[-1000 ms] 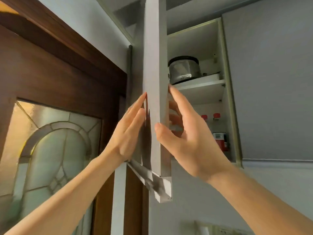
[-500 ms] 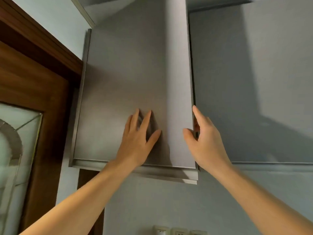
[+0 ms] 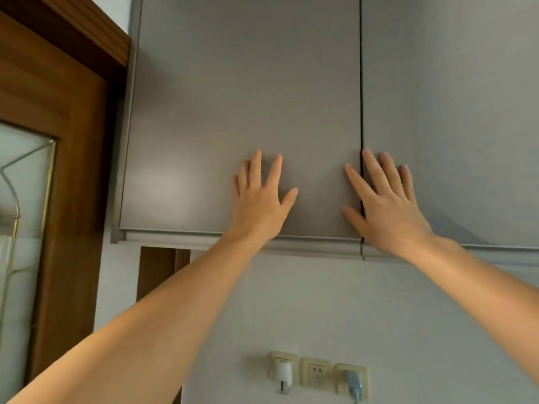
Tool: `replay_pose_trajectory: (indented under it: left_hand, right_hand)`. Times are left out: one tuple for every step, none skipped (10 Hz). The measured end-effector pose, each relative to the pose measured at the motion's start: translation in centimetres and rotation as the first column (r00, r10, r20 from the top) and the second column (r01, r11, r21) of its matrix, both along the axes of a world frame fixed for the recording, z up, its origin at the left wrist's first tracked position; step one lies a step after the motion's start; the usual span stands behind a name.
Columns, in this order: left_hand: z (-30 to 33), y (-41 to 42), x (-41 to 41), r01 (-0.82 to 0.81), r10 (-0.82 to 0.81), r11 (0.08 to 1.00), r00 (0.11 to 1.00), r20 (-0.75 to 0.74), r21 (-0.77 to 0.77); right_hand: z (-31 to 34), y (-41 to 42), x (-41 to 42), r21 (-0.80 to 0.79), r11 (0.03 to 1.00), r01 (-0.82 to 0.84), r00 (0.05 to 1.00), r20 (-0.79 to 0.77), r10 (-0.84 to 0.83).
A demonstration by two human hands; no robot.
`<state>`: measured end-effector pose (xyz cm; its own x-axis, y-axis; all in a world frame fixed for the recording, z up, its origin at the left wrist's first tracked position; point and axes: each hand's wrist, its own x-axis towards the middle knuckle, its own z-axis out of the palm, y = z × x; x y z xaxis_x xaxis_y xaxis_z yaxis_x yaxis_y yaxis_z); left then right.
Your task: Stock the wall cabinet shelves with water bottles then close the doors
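The grey wall cabinet fills the upper view with both doors closed flush. My left hand [image 3: 261, 199] presses flat, fingers spread, on the lower part of the left door [image 3: 233, 97]. My right hand [image 3: 385, 205] lies flat across the dark seam between the doors, its thumb and forefinger on the left door and the other fingers on the right door [image 3: 455, 106]. The shelves and the water bottles are hidden behind the doors.
A brown wooden door frame with a leaded glass panel [image 3: 23, 214] stands at the left. Below the cabinet is a pale wall with three sockets [image 3: 318, 373], two of them with plugs in.
The left door swung from standing wide open to fully closed. My right hand let go of the door's edge and now lies flat over the seam; my left hand kept pressing the door's face.
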<state>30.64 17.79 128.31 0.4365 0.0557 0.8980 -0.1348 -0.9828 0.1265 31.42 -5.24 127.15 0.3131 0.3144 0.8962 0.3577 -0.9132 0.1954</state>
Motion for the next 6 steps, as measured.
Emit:
replay_pose_trajectory:
  left_hand:
    - [-0.6, 0.4, 1.7, -0.025, 0.024, 1.0, 0.994, 0.104, 0.005]
    - [-0.5, 0.5, 2.3, 0.033, -0.031, 0.999, 0.984, 0.173, -0.009]
    - [-0.5, 0.3, 2.1, 0.075, -0.062, 0.996, 0.975, 0.212, -0.054]
    - [-0.5, 0.0, 1.2, 0.126, -0.104, 0.987, 0.972, 0.212, -0.095]
    - [0.3, 0.3, -0.1, 0.251, -0.216, 0.956, 0.952, 0.216, -0.149]
    - [1.1, 1.8, -2.9, 0.459, -0.392, 0.85, 0.879, 0.272, -0.257]
  right_hand:
    - [-0.6, 0.7, 1.4, -0.014, 0.999, 0.047, 0.999, 0.023, -0.047]
    - [-0.6, 0.6, 2.0, 0.009, 0.997, 0.075, 0.995, 0.057, -0.076]
    - [-0.5, 0.8, 2.0, 0.007, 0.997, 0.081, 0.995, 0.063, -0.081]
    - [-0.3, 0.6, 1.1, 0.002, 0.998, 0.056, 0.998, -0.001, -0.056]
    - [0.5, 0.5, -0.4, 0.062, 0.996, -0.069, 0.993, -0.089, 0.075]
    - [1.7, -0.1, -4.5, 0.316, 0.912, -0.262, 0.944, -0.111, 0.31]
